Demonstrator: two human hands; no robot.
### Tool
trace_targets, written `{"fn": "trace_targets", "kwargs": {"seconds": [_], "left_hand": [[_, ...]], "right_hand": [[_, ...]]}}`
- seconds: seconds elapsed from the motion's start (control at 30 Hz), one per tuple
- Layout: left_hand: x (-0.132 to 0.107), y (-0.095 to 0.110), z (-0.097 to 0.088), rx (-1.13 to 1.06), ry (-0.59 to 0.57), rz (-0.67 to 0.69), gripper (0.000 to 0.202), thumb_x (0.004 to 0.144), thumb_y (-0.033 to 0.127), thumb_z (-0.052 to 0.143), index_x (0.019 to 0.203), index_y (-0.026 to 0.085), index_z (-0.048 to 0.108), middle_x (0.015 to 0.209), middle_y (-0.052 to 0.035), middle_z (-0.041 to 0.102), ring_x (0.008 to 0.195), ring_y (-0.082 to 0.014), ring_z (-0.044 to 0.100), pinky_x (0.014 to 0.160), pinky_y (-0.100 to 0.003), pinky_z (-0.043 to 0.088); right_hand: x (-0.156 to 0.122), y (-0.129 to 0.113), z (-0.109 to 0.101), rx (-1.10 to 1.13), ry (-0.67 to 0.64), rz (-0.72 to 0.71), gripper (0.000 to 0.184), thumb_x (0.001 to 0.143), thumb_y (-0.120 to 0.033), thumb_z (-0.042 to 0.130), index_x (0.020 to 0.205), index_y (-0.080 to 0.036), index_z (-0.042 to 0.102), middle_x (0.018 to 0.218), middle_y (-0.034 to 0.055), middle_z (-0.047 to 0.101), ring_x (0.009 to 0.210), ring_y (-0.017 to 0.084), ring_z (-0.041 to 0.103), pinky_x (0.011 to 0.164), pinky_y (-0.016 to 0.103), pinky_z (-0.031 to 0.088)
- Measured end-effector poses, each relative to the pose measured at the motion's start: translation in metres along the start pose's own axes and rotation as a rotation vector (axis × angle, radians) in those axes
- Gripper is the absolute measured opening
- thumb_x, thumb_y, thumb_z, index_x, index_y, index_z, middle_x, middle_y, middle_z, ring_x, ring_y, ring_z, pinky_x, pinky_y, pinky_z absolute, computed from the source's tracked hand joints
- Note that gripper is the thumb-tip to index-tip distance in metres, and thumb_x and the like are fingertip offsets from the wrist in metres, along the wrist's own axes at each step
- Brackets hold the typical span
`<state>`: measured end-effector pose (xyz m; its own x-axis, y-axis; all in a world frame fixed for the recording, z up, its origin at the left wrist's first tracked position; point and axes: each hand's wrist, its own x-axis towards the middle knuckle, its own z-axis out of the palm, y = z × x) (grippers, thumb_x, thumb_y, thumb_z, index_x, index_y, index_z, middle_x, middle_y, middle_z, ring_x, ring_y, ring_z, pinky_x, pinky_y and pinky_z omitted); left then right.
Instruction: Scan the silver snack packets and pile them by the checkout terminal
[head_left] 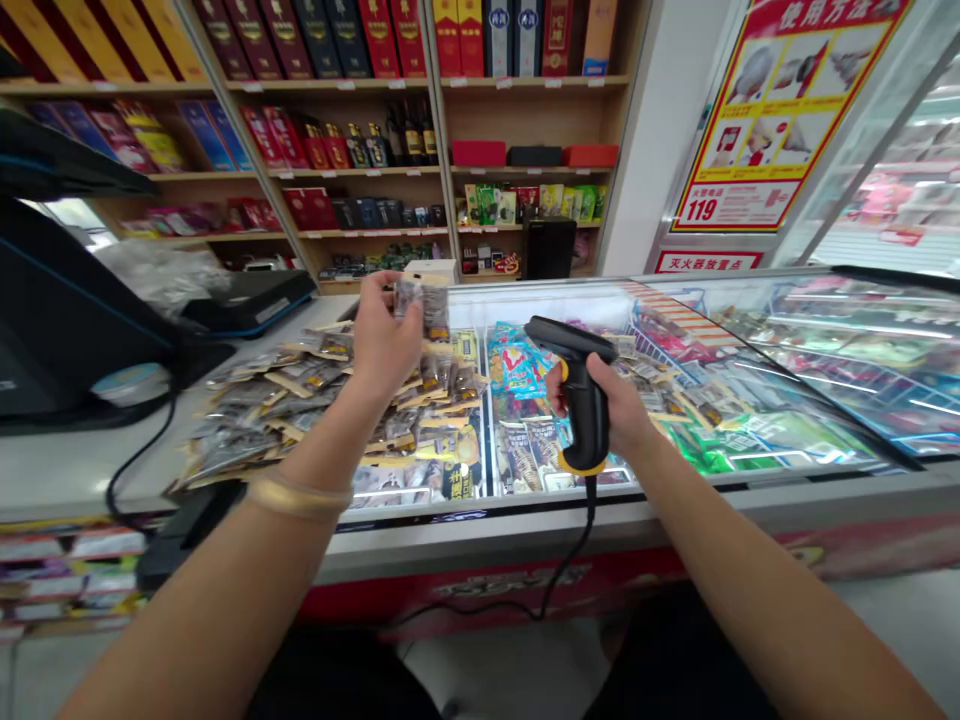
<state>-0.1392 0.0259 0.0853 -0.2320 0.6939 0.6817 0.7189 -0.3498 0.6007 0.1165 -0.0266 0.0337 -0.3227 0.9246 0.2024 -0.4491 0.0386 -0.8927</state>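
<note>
My left hand (pixel 384 338) is raised above a heap of small snack packets (pixel 300 400) and holds one clear packet (pixel 424 305) with dark contents by its edge. My right hand (pixel 607 400) grips the handle of a black and yellow barcode scanner (pixel 577 385). The scanner's head points left toward the held packet. Its black cable (pixel 570 560) hangs down over the front of the freezer. The heap of packets lies across the counter and the left part of the freezer's glass lid.
A glass-topped chest freezer (pixel 750 480) full of ice creams runs to the right. A black till screen (pixel 67 310) and a black device (pixel 247 298) stand on the counter at left. Shelves of boxed goods and bottles (pixel 375 150) fill the back wall.
</note>
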Motion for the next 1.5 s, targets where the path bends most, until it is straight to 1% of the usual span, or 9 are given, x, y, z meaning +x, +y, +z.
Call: {"fn": "trace_targets", "kwargs": {"seconds": [0.13, 0.27, 0.4, 0.57, 0.7, 0.9, 1.13, 1.3, 1.5], "left_hand": [[0.012, -0.030, -0.038, 0.411, -0.089, -0.043, 0.028, 0.082, 0.037, 0.055, 0.100, 0.016, 0.062, 0.105, -0.0114, 0.061, 0.109, -0.0335, 0.053, 0.093, -0.051, 0.043], [0.005, -0.039, -0.045, 0.578, -0.191, -0.062, 0.021, 0.075, 0.035, 0.059, 0.077, 0.017, 0.068, 0.110, -0.0192, 0.063, 0.117, -0.0472, 0.044, 0.093, -0.069, 0.030], [-0.002, -0.033, -0.044, 0.650, -0.214, -0.047, 0.031, 0.081, 0.033, 0.046, 0.082, 0.015, 0.071, 0.114, -0.0224, 0.063, 0.117, -0.0473, 0.044, 0.091, -0.069, 0.030], [-0.010, -0.006, -0.039, 0.553, -0.051, 0.113, 0.039, 0.086, 0.036, 0.039, 0.100, 0.020, 0.071, 0.116, -0.0143, 0.061, 0.118, -0.0407, 0.043, 0.092, -0.061, 0.033], [-0.024, 0.025, -0.007, 0.423, -0.113, 0.196, 0.039, 0.085, 0.035, 0.042, 0.111, 0.020, 0.066, 0.118, -0.0121, 0.061, 0.116, -0.0337, 0.047, 0.096, -0.051, 0.036], [-0.060, 0.065, 0.077, 0.339, -0.486, 0.167, 0.038, 0.087, 0.042, 0.043, 0.107, 0.021, 0.066, 0.115, -0.0108, 0.064, 0.111, -0.0295, 0.053, 0.098, -0.045, 0.037], [-0.091, 0.091, 0.151, 0.418, -0.790, -0.041, 0.083, 0.076, 0.075, 0.037, 0.117, 0.005, 0.056, 0.128, -0.0269, 0.052, 0.124, -0.0410, 0.043, 0.099, -0.048, 0.036], [-0.096, 0.097, 0.166, 0.443, -0.774, -0.033, 0.079, 0.069, 0.072, 0.051, 0.114, 0.008, 0.056, 0.129, -0.0260, 0.049, 0.124, -0.0404, 0.042, 0.100, -0.047, 0.035], [-0.081, 0.084, 0.146, 0.364, -0.978, -0.050, 0.051, 0.065, 0.060, 0.062, 0.090, 0.015, 0.060, 0.114, -0.0204, 0.061, 0.109, -0.0366, 0.055, 0.082, -0.039, 0.046]], "right_hand": [[0.017, 0.016, 0.024, 0.027, -0.045, 0.077, 0.044, 0.070, -0.060, 0.065, 0.074, -0.016, 0.063, 0.066, 0.0032, 0.059, 0.059, 0.013, 0.053, 0.055, 0.025, 0.044], [0.022, 0.032, 0.030, 0.026, -0.060, 0.138, 0.046, 0.067, -0.061, 0.067, 0.071, -0.015, 0.063, 0.065, 0.0024, 0.059, 0.059, 0.012, 0.055, 0.055, 0.023, 0.044], [0.022, 0.042, 0.026, 0.023, -0.037, 0.185, 0.048, 0.067, -0.061, 0.068, 0.073, -0.014, 0.065, 0.065, 0.0025, 0.060, 0.058, 0.011, 0.055, 0.055, 0.023, 0.044], [0.019, 0.032, 0.017, 0.065, -0.023, 0.134, 0.047, 0.065, -0.060, 0.070, 0.074, -0.014, 0.066, 0.066, 0.0024, 0.061, 0.058, 0.011, 0.054, 0.056, 0.024, 0.045], [0.004, 0.012, -0.010, 0.024, 0.029, 0.060, 0.048, 0.066, -0.062, 0.068, 0.073, -0.015, 0.065, 0.064, 0.0018, 0.059, 0.057, 0.011, 0.053, 0.054, 0.023, 0.044], [-0.031, -0.017, -0.078, -0.006, 0.217, -0.037, 0.044, 0.070, -0.060, 0.066, 0.075, -0.016, 0.065, 0.068, 0.0026, 0.058, 0.058, 0.012, 0.053, 0.051, 0.024, 0.044], [-0.055, -0.019, -0.107, -0.043, 0.366, -0.057, 0.045, 0.068, -0.061, 0.066, 0.073, -0.017, 0.061, 0.067, 0.0040, 0.060, 0.058, 0.015, 0.055, 0.050, 0.026, 0.043], [-0.056, -0.012, -0.107, -0.082, 0.328, -0.047, 0.042, 0.072, -0.059, 0.063, 0.076, -0.017, 0.060, 0.064, 0.0039, 0.059, 0.060, 0.016, 0.056, 0.049, 0.026, 0.042], [-0.060, -0.014, -0.104, -0.094, 0.288, -0.065, 0.042, 0.073, -0.058, 0.063, 0.075, -0.016, 0.062, 0.066, 0.0034, 0.058, 0.057, 0.013, 0.051, 0.051, 0.025, 0.042]]}}
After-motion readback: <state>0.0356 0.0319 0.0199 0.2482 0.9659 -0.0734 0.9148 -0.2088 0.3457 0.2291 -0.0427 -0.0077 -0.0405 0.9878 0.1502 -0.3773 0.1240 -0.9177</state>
